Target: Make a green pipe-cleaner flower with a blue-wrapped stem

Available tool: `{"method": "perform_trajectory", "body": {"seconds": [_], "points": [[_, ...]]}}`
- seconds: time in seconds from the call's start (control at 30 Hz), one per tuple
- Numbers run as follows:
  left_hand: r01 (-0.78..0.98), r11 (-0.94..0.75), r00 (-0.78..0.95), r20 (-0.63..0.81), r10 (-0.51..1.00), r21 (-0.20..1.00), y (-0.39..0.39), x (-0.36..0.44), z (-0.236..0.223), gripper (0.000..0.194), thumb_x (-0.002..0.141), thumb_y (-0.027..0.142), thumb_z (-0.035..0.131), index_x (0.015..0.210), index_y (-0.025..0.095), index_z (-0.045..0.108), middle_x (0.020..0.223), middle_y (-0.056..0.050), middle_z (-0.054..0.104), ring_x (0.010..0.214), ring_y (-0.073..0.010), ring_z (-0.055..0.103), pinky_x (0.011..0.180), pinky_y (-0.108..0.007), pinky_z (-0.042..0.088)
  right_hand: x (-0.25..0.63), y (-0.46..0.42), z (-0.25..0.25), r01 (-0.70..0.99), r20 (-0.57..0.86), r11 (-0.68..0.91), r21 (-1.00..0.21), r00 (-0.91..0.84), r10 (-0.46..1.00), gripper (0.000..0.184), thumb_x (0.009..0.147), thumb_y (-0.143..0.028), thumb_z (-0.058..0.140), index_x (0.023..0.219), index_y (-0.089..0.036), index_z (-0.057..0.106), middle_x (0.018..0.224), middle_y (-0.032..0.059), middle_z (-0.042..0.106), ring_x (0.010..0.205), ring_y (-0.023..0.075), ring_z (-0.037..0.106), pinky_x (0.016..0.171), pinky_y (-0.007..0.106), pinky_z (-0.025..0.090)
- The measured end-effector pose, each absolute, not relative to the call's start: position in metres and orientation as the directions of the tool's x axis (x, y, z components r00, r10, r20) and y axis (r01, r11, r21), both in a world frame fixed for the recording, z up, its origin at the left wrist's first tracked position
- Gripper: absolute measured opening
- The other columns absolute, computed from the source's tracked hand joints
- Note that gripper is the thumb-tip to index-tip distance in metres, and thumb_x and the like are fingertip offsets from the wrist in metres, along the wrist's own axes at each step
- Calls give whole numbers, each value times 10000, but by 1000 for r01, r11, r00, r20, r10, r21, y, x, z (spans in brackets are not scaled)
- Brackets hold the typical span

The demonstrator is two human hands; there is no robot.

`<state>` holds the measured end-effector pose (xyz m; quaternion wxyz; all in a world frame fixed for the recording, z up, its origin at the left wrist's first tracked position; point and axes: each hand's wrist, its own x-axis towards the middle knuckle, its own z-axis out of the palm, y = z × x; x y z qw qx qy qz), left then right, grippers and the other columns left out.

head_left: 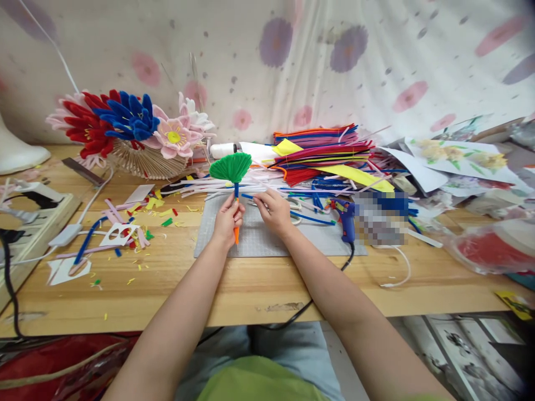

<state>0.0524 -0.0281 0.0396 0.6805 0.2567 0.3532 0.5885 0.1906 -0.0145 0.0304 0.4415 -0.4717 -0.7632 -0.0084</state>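
My left hand [229,220] is closed around the stem of a green fan-shaped chenille leaf [230,168], held upright above the grey mat [267,245]. Blue wraps the upper part of the stem, and orange shows below my fingers. Just to the right, my right hand [273,210] pinches a blue pipe cleaner [247,196], whose end points toward the stem. A blue length [313,218] emerges beyond that hand; whether it is the same piece I cannot tell. Scissors with pale handles [295,205] lie partly hidden behind my right hand.
A blue glue gun [348,221] rests at the mat's right, its cord running off the front edge. Bundles of pipe cleaners [321,156] lie at the back. Chenille flowers [131,117] stand back left. Scraps [121,234] and a power strip [42,228] are on the left.
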Motion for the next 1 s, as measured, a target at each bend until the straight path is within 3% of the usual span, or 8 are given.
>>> {"method": "perform_trajectory", "body": {"seconds": [0.17,0.33,1.0], "points": [[-581,116,1,-141,990,806,-29,54,39,347,748,125,543,1089,172,589,564,19,522,364,0,265,334,-98,152,187,-17,33,709,682,589,-388,-209,701,248,875,-310,419,935,-212,638,852,34,672,774,145,574,712,259,404],[-538,95,-32,-134,991,838,-28,56,34,330,741,129,540,1063,165,603,563,22,524,357,2,267,334,-105,150,179,-18,33,716,675,589,-375,-224,703,213,864,-279,435,840,-185,625,785,39,658,748,150,561,681,259,390],[-524,118,-26,-154,988,843,-32,59,40,338,710,134,547,1043,160,598,544,45,476,351,2,246,338,-113,124,177,-14,29,752,618,501,-429,-160,769,201,860,-290,438,828,-194,611,805,40,649,760,151,555,680,263,381]]}}
